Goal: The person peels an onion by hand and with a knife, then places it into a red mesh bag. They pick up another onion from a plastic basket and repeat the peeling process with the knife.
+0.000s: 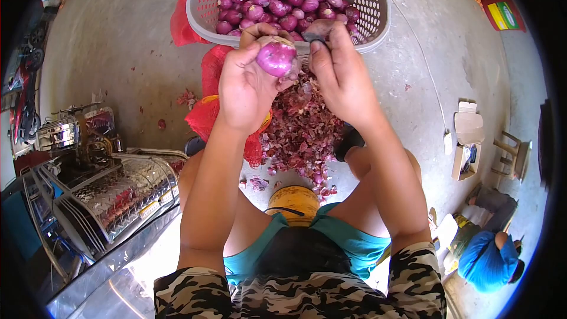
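Note:
My left hand (248, 77) is closed round a peeled purple-red onion (276, 60), with some pale dry skin still at its top. Close beside it, my right hand (342, 74) grips a small knife (319, 29); its dull grey blade shows past my thumb, while the handle is hidden in my fingers. Just beyond both hands stands a grey plastic basket (199, 20) holding many purple-red onions (289, 6). Below my hands, a heap of dry onion skins (304, 118) lies on the floor between my feet.
A red mesh bag (215, 74) lies left of the skins. A yellow bucket (293, 204) stands between my legs. Metal equipment (118, 189) is at the left. At the right are an open cardboard box (468, 142), a wooden stool (512, 156) and another person in blue (487, 260).

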The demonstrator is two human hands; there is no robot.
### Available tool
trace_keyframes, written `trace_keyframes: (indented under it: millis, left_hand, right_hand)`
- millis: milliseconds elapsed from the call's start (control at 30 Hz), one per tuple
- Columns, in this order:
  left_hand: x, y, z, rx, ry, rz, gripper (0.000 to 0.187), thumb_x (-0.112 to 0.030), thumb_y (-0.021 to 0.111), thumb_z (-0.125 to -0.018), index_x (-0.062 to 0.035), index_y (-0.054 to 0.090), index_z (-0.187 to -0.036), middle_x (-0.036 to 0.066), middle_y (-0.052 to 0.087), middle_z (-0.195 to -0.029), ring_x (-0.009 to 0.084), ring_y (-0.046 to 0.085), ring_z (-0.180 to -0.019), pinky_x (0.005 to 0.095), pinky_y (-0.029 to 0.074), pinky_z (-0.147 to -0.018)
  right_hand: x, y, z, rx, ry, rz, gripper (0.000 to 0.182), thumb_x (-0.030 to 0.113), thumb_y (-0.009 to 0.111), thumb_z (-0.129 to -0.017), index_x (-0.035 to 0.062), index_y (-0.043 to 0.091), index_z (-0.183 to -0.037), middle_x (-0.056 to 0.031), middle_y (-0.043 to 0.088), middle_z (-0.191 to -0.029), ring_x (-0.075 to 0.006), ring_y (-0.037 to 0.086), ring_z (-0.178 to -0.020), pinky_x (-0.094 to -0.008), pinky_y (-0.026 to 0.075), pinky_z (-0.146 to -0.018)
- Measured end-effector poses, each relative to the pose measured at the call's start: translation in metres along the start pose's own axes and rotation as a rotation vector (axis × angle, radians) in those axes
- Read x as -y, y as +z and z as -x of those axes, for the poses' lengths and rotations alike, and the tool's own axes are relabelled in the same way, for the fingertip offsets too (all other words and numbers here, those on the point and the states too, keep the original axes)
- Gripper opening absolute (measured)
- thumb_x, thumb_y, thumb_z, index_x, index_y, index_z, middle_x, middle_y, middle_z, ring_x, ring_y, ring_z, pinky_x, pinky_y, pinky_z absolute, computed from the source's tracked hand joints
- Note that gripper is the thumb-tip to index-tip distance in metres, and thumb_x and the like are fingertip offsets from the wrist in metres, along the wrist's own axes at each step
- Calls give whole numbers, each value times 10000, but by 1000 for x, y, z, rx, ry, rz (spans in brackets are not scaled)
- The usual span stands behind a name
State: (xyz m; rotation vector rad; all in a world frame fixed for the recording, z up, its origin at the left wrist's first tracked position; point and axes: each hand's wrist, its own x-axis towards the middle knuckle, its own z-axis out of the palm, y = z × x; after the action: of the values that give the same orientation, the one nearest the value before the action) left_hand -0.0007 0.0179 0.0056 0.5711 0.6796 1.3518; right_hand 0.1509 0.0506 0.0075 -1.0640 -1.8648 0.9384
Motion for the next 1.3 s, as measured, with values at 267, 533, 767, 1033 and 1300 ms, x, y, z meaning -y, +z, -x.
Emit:
trace_keyframes:
  millis: [267, 533, 767, 1033, 1300]
  left_hand:
    - [-6, 8, 2, -112, -88, 50, 290, -376, 349, -938, -148, 450, -1087, 25, 567, -930, 147, 522, -701, 263, 357, -552]
    - [-7, 3, 3, -64, -138, -3, 285, -375, 346, -957, -144, 473, -1065, 12, 564, -860, 130, 505, -618, 239, 331, -480]
    - [-7, 3, 3, -110, -146, -49, 278, -379, 350, -957, -151, 473, -1059, -6, 566, -878, 99, 533, -685, 226, 364, -494]
    - [-7, 4, -1, -206, -139, -79, 274, -396, 352, -957, -169, 462, -1063, -10, 562, -874, 105, 532, -701, 247, 421, -566]
    - [-5, 2, -4, -155, -59, 1, 265, -370, 386, -963, -139, 454, -1074, 44, 570, -877, 163, 560, -741, 275, 443, -632]
  right_hand:
    - [6, -9, 2, 90, -38, -123, 235, 163, 527, -892, 6, 401, -1014, -219, 613, -804, -412, 611, -786, -430, 474, -660]
    - [6, -4, 2, 131, -136, 14, 269, 254, 565, -883, 39, 426, -967, -201, 612, -745, -408, 600, -701, -454, 458, -566]
    - [8, -3, 1, 142, -229, 166, 166, 202, 569, -850, 73, 480, -904, -160, 590, -670, -369, 586, -625, -454, 449, -521]
    - [7, 0, 7, 176, -350, 148, 198, 223, 589, -825, 96, 520, -960, -145, 559, -594, -362, 569, -550, -457, 437, -477]
    - [5, -10, 5, 137, -220, 77, 248, 174, 558, -817, 15, 442, -967, -211, 560, -635, -418, 568, -619, -492, 440, -541]
